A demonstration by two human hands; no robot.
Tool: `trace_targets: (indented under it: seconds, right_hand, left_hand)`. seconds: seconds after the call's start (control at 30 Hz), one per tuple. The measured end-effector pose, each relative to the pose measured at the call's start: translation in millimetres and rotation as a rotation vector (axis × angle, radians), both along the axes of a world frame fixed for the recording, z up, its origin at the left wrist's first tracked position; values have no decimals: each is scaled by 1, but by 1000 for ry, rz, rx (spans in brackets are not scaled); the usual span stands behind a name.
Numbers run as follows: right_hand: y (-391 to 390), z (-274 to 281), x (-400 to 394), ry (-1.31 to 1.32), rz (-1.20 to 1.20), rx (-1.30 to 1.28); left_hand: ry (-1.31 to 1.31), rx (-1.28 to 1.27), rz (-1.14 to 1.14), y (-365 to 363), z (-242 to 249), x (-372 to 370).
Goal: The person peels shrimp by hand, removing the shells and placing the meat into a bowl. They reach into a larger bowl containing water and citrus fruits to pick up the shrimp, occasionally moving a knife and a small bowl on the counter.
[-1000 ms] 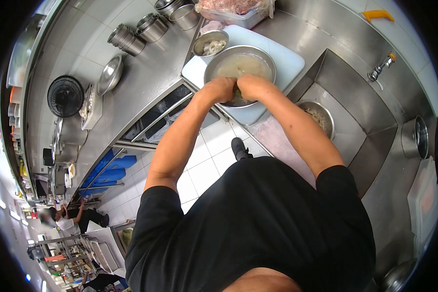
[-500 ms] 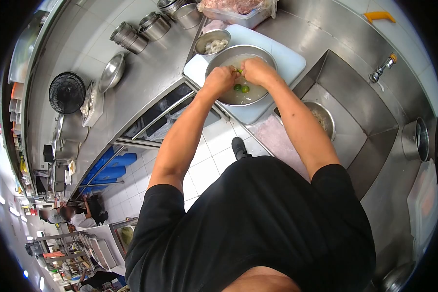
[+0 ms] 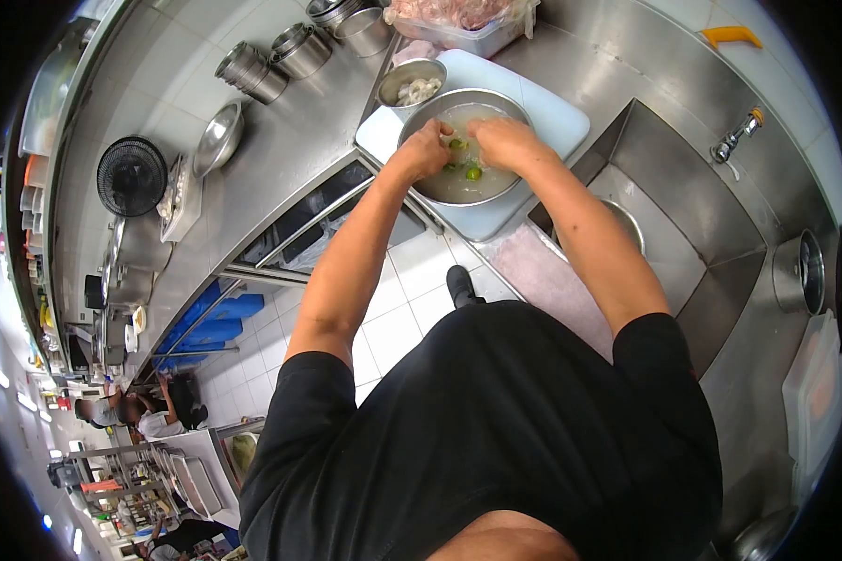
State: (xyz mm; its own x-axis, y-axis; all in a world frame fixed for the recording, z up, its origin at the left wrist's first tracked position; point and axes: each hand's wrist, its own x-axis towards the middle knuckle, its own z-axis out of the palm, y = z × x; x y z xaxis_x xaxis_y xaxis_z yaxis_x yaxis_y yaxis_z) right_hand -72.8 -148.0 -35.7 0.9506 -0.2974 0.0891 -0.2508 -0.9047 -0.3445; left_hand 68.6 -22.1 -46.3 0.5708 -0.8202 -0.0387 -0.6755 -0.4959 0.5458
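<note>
A wide steel bowl (image 3: 524, 178) of cloudy liquid stands on a pale blue cutting board (image 3: 561, 117). Several small green citrus fruits or pieces are in the liquid; one round green citrus fruit (image 3: 473, 173) shows near the bowl's middle. Over the left side of the bowl, my left hand (image 3: 428, 150) is open, fingers parted beside a green piece (image 3: 457, 145). My right hand (image 3: 500, 142) hangs over the right side, fingers loosely bent down toward the liquid, with nothing visible in them; the fingertips are partly hidden. The two hands are apart.
A smaller steel bowl (image 3: 384, 89) with whitish pieces touches the board's upper left. Behind is a plastic tub (image 3: 482, 42) of pinkish raw meat. To the right lies a steel sink (image 3: 664, 224) with another bowl (image 3: 634, 229) and a tap (image 3: 737, 136). Steel pots (image 3: 301, 51) line the left counter.
My hands were together, pinching a small green citrus fruit above the bowl. They have since separated and lowered, and green pieces now lie in the liquid between them.
</note>
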Motion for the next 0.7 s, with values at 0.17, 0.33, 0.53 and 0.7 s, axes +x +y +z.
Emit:
trace_targets:
  seconds: [0.17, 0.33, 0.53, 0.7]
  right_hand:
    - [-7, -12, 3, 123, 85, -127]
    - [-2, -9, 1, 78, 78, -109]
    - [2, -6, -1, 33, 35, -101]
    - [6, -2, -2, 126, 50, -144]
  left_hand:
    - [-74, 87, -80, 3, 13, -1]
    - [-336, 57, -110, 5, 1, 0]
    - [-484, 49, -137, -1, -23, 14]
    - [-434, 134, -75, 1, -5, -7]
